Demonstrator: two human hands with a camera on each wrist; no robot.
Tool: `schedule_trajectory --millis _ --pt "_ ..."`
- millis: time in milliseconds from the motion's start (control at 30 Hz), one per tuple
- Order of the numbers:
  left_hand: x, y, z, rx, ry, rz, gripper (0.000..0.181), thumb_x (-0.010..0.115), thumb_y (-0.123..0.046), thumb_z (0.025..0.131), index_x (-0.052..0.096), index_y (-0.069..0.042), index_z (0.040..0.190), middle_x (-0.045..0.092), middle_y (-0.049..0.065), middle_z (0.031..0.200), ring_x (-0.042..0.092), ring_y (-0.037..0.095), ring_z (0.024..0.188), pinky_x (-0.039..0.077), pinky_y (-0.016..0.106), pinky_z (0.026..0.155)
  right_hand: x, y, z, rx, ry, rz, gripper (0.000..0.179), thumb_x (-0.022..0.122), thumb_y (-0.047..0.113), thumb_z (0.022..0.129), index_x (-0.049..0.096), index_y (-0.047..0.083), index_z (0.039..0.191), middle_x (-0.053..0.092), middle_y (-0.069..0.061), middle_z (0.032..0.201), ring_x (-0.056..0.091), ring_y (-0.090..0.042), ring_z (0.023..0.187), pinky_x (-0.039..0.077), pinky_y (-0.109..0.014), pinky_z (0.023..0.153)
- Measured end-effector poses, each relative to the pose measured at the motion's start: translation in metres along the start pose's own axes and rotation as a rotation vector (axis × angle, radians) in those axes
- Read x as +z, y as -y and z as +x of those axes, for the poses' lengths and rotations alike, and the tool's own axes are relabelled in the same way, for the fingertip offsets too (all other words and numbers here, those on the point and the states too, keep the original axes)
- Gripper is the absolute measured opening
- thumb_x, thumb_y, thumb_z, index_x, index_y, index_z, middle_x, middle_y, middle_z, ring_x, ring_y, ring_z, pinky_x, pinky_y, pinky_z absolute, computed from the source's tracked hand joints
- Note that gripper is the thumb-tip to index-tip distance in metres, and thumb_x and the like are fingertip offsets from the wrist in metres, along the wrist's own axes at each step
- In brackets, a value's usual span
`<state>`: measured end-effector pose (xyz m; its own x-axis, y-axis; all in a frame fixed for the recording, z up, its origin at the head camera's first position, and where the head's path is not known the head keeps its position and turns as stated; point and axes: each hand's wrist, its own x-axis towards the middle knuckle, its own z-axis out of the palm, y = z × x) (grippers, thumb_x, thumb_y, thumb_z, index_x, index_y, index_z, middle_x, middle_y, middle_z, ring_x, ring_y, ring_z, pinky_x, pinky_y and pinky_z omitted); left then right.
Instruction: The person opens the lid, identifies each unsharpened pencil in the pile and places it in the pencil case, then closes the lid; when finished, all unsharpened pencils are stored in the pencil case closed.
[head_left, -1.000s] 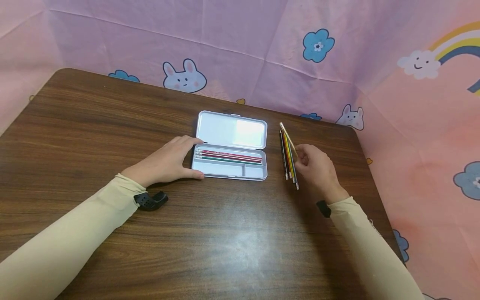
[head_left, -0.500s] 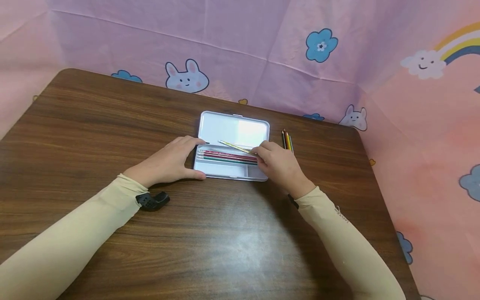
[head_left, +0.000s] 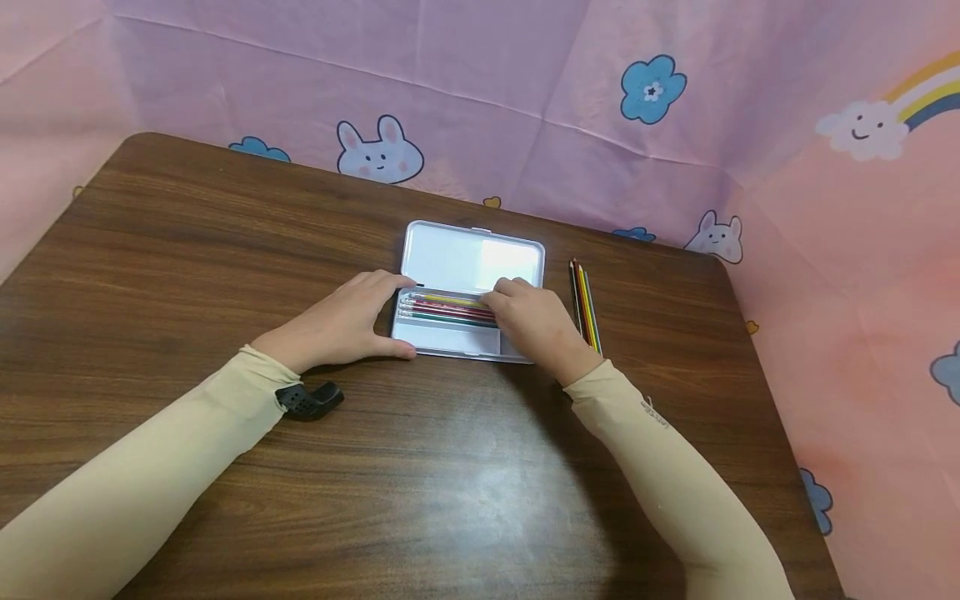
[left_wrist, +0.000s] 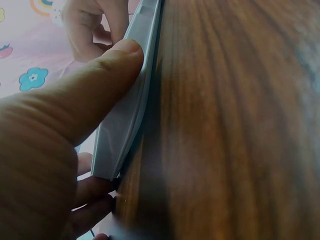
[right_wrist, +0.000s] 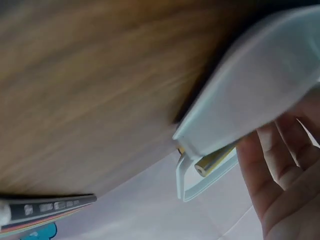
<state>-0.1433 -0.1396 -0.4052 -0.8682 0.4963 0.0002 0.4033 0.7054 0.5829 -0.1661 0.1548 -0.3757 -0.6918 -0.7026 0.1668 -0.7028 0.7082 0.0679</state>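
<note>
Looks like a draped-off indoor spot: cartoon-print cloth [head_left: 510, 100] behind and beside wood-grain bench [head_left: 427, 450]. Can't tell room type.

Brown wood-grain table [head_left: 225, 225] with rounded far corners, pale glare [head_left: 495, 492] on its surface, creased lilac-and-pink fabric backdrop [head_left: 480, 58] behind and at right, printed rabbit faces [head_left: 380, 162], blue flowers [head_left: 637, 90], smiling cloud [head_left: 862, 140], striped rainbow [head_left: 930, 92].

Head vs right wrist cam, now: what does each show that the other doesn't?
Head only: the left hand at the left end of the pencil case, red and green pencils inside it, rabbit prints on the cloth.
Right wrist only: the end of a yellow pencil by the rim, pale markings along a dark pencil.
Both: the right hand, the pencil case, loose pencils beside it, wooden table, cloth.
</note>
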Motion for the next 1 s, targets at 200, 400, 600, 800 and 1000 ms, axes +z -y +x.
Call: schedule_trajectory --millis 200,400,600,800,1000 --pt "0.0 0.0 0.0 0.002 0.0 0.006 0.104 0.08 -0.067 0.079 0.041 -0.008 0.155 0.045 0.015 0.155 0.04 0.034 0.143 0.035 0.056 0.118 0.001 0.005 0.007 -0.009 0.041 -0.021 0.022 0.06 0.005 0.102 0.074 0.011 0.117 0.071 -0.002 0.101 0.066 -0.018 0.092 0.06 -0.034 0.072" --pt "-0.001 -0.001 0.001 -0.001 0.001 0.001 0.103 0.081 -0.066 0.079 0.042 -0.008 0.155 0.046 0.014 0.153 0.041 0.032 0.142 0.036 0.055 0.118 0.003 0.01 0.011 -0.031 0.064 -0.044 0.023 0.058 0.001 0.102 0.076 0.01 0.113 0.068 -0.004 0.102 0.065 -0.02 0.09 0.059 -0.035 0.07" --pt "-0.001 -0.002 0.0 -0.005 0.005 0.001 0.102 0.08 -0.065 0.08 0.041 -0.009 0.155 0.045 0.014 0.154 0.04 0.033 0.143 0.036 0.056 0.118 0.002 0.012 0.01 -0.01 0.11 -0.035 0.022 0.058 0.003 0.103 0.075 0.01 0.115 0.069 -0.004 0.103 0.066 -0.017 0.092 0.061 -0.031 0.072" --pt "0.0 -0.002 0.0 -0.004 0.005 0.001 0.102 0.079 -0.067 0.08 0.041 -0.01 0.155 0.045 0.014 0.155 0.039 0.034 0.144 0.036 0.057 0.118 -0.008 0.005 -0.004 0.014 0.107 0.092 0.019 0.063 0.012 0.102 0.074 0.011 0.118 0.07 -0.002 0.105 0.065 -0.015 0.091 0.059 -0.031 0.073" --pt "-0.001 -0.003 0.0 -0.008 0.002 0.005 0.102 0.08 -0.066 0.08 0.041 -0.009 0.156 0.044 0.014 0.155 0.038 0.034 0.144 0.036 0.057 0.118 -0.03 -0.03 -0.041 0.22 0.038 0.241 0.023 0.068 0.014 0.1 0.07 0.008 0.122 0.067 -0.006 0.109 0.064 -0.019 0.092 0.06 -0.037 0.075"
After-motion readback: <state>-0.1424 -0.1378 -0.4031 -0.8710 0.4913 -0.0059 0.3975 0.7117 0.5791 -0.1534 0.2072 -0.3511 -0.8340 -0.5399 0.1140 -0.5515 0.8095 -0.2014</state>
